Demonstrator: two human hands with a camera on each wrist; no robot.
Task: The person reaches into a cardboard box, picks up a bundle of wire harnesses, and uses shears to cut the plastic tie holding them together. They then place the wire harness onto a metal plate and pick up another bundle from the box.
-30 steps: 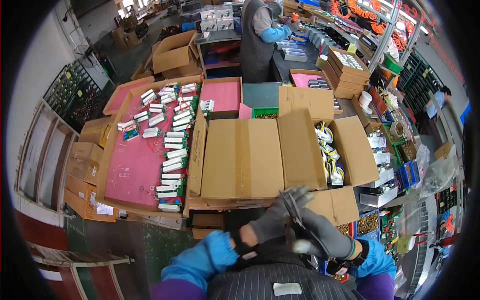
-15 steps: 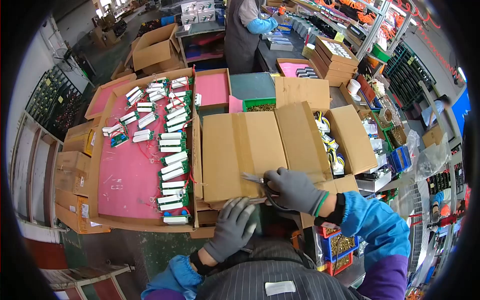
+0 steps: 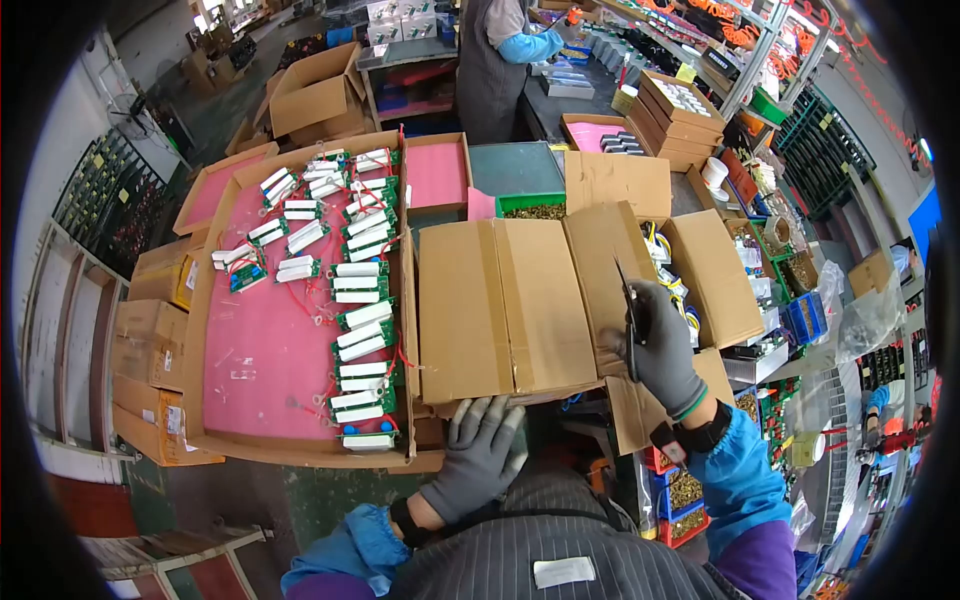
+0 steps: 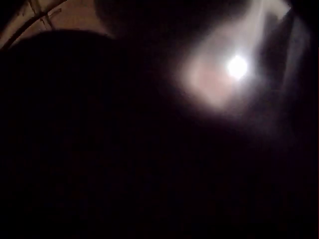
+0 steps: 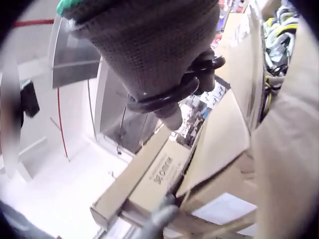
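**A:** Anyone make sense of the left wrist cam? Mine's nearly all black, just one bright glare.

**B:** Same, useless. Use the head view. Two gloved hands: the left hand (image 3: 476, 455) has its fingers straight, slightly apart, tips at the near edge of the taped box (image 3: 460, 310). Can't tell if they're pressing or just touching.

**A:** And the right hand (image 3: 665, 345)?

**B:** Fingers curled through the loops of one pair of scissors (image 3: 629, 305), up over the left flap of the carton (image 3: 712, 285) next door. Right wrist view shows the black loops fine, but I can't make out the blades there.

**A:** Carton count?

**B:** One, with four flaps (image 3: 618, 185). Cables (image 3: 675, 285) inside, half covered, so no number from me.

**A:** Boards (image 3: 363, 340) in the tray (image 3: 260, 350)?

**B:** One big pink-lined tray, left of the taped box. The boards overlap too much at the back to count. Oh, and one coworker (image 3: 490, 75) behind the bench, head cut off by the frame.
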